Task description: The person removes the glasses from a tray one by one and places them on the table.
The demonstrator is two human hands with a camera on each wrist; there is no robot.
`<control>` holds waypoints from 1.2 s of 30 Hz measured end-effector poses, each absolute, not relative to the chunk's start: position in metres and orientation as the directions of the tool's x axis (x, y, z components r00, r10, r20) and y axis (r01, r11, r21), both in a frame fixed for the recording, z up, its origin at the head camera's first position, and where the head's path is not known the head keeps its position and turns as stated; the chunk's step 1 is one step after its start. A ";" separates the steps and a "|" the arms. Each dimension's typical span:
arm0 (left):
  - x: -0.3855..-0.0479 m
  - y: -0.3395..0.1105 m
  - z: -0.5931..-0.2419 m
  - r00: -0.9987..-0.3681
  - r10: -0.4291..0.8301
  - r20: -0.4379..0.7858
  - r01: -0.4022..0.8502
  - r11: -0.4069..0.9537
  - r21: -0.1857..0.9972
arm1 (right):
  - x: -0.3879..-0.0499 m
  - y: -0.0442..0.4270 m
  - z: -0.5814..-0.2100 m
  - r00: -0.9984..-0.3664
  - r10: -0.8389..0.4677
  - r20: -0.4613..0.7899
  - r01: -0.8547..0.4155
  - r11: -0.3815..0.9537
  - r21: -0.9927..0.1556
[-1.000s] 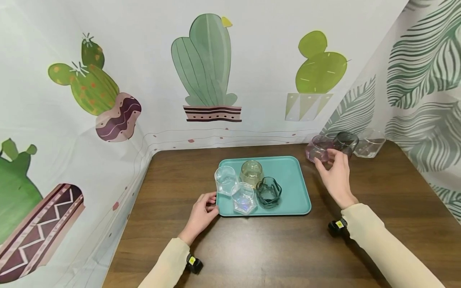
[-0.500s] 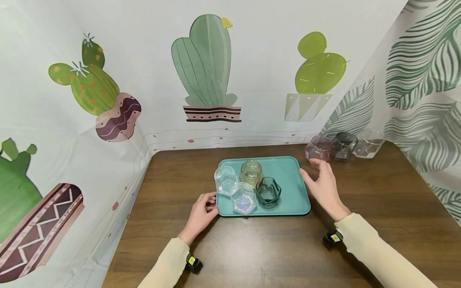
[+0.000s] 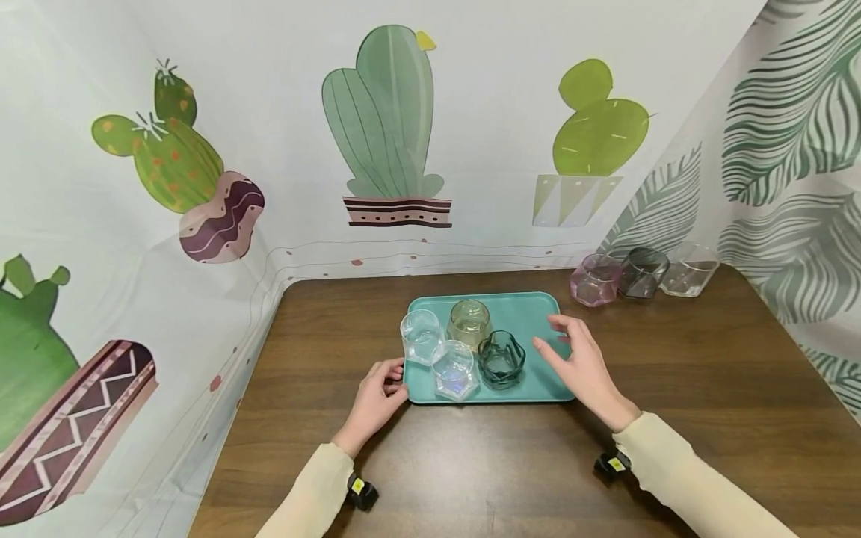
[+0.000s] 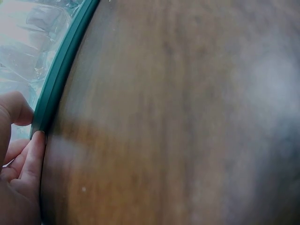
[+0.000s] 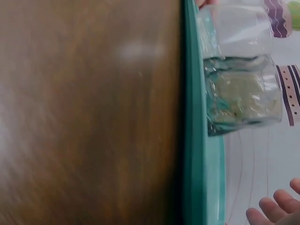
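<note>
At the left edge of a teal tray (image 3: 538, 314), my left hand (image 3: 377, 396) holds the rim near its front corner with bent fingers. In the left wrist view, fingertips (image 4: 39, 140) touch the tray's corner. My right hand (image 3: 581, 362), with nothing in it, hovers over the tray's right side, fingers and thumb apart. On the tray stand a clear glass cup (image 3: 421, 336), an iridescent faceted cup (image 3: 455, 370), an amber cup (image 3: 469, 321) and a dark green cup (image 3: 501, 361). The right wrist view shows the green cup (image 5: 243, 93) from the side.
Beyond the tray's right end, a pink cup (image 3: 595, 282), a dark grey cup (image 3: 643, 273) and a clear cup (image 3: 689, 270) stand in a row at the back of the wooden table (image 3: 471, 471). A cactus-printed cloth (image 3: 484, 149) hangs behind.
My right hand has moved left and toward me, from beside the pink cup to over the tray's right side. The left hand and the cups have stayed put.
</note>
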State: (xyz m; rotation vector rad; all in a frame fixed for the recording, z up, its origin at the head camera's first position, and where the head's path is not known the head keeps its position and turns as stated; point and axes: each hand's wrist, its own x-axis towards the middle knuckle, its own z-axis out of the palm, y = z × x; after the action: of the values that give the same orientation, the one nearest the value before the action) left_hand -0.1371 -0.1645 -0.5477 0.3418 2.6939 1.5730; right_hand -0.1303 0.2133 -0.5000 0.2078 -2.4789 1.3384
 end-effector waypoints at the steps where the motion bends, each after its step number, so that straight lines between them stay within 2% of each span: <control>1: -0.137 -0.165 -0.548 -0.976 0.189 0.107 0.186 0.476 0.860 | -0.129 0.212 -0.501 -0.942 0.012 0.336 -0.276 0.544 -0.792; 12: -0.136 -0.164 -0.543 -0.978 0.191 0.089 0.174 0.494 0.852 | -0.123 0.193 -0.508 -0.934 -0.135 0.331 -0.355 0.472 -0.807; 18: -0.136 -0.163 -0.543 -0.978 0.186 0.094 0.176 0.493 0.852 | -0.121 0.184 -0.510 -0.941 -0.196 0.275 -0.337 0.491 -0.803; 36: -0.135 -0.164 -0.546 -0.977 0.183 0.105 0.183 0.483 0.856 | -0.125 0.173 -0.516 -0.951 -0.207 0.231 -0.306 0.501 -0.809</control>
State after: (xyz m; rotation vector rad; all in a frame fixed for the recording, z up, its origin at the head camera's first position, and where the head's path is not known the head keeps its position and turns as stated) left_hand -0.1354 -0.1636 -0.5458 0.3336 2.7048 1.5619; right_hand -0.1249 0.1728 -0.5162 0.4516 -2.6310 1.4505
